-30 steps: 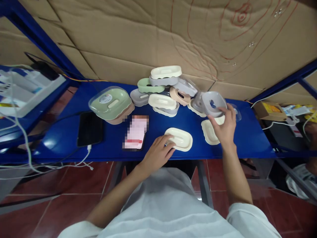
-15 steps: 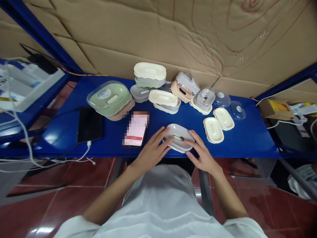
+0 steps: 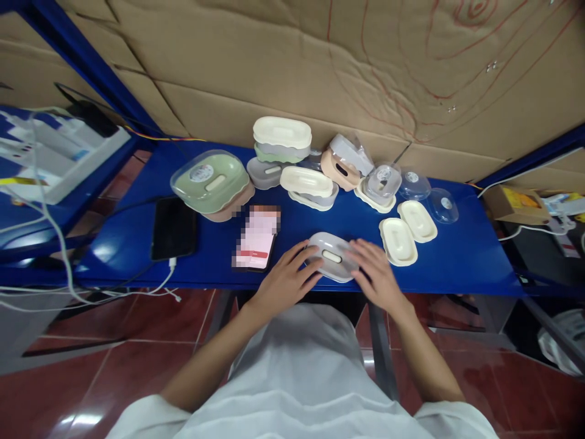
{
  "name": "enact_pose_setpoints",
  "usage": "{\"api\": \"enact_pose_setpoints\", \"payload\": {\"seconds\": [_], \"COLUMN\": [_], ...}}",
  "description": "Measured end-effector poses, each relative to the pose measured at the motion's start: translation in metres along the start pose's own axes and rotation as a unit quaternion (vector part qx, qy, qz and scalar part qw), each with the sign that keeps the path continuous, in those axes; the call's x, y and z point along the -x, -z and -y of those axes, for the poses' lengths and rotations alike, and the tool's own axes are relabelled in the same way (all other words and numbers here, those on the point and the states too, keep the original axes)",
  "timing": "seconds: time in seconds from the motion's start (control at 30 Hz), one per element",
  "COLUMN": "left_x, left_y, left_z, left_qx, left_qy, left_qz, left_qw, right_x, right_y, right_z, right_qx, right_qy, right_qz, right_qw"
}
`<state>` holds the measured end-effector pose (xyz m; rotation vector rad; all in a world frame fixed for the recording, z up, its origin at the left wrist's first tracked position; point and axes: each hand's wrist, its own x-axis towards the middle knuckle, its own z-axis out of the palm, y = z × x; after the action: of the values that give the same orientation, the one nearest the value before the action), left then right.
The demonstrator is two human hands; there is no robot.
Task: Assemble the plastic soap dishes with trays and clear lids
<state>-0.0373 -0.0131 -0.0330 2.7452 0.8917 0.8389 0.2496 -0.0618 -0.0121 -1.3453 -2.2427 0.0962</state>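
Just in front of me on the blue table is a grey oval dish (image 3: 337, 268) with a slot in its middle, and a pale strip shows through the slot. A cream edge peeks out beneath its near rim. My left hand (image 3: 287, 279) grips the dish's left end, fingers over the rim and thumb at the near side. At the opposite end my right hand (image 3: 375, 274) holds the rim, its fingertips on the top and thumb by the front edge. The undersides of both grips are hidden.
Two cream trays (image 3: 398, 242) lie to the right, with clear lids (image 3: 442, 206) behind. Stacked cream dishes (image 3: 282, 131) and a clear-covered green dish (image 3: 219, 189) stand farther back. A lit phone (image 3: 256, 238) and a dark phone (image 3: 173, 228) on a cable lie left. Cardboard (image 3: 256, 67) walls the back.
My right fingers have drawn back from the slot to the dish's right end. The dark gap beside the pale strip is gone, and the strip now sits centred in the slot.
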Motion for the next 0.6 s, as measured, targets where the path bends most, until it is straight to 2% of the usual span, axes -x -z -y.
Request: {"api": "enact_pose_setpoints", "payload": {"seconds": [0.1,0.13,0.2,0.27,0.33,0.43,0.5,0.6], "left_x": [0.000,0.000,0.000,0.000,0.001,0.003,0.003,0.003], "left_y": [0.001,0.001,0.001,0.000,0.000,-0.001,-0.001,0.000], "left_z": [-0.001,-0.002,-0.002,-0.002,-0.002,-0.001,0.000,0.000], "left_qx": [0.009,0.013,0.019,0.019,0.017,0.023,0.029,0.037], "left_qy": [0.009,0.014,0.018,0.019,0.018,0.024,0.029,0.030], "left_qz": [-0.014,-0.016,-0.019,-0.020,-0.020,-0.015,-0.010,-0.005], "left_qw": [1.000,1.000,0.999,0.999,0.999,0.999,0.999,0.999], "right_x": [-0.029,-0.043,-0.076,-0.114,-0.151,-0.193,-0.210,-0.219], "right_y": [0.020,0.026,0.034,0.037,0.036,0.035,0.038,0.043], "right_z": [-0.037,-0.054,-0.089,-0.123,-0.152,-0.181,-0.193,-0.202], "right_qx": [0.027,0.032,0.016,-0.034,-0.093,-0.181,-0.233,-0.271], "right_qy": [-0.072,-0.093,-0.120,-0.140,-0.160,-0.191,-0.203,-0.218], "right_qz": [-0.110,-0.133,-0.138,-0.108,-0.048,0.045,0.084,0.105], "right_qw": [0.991,0.986,0.983,0.984,0.981,0.964,0.947,0.932]}}
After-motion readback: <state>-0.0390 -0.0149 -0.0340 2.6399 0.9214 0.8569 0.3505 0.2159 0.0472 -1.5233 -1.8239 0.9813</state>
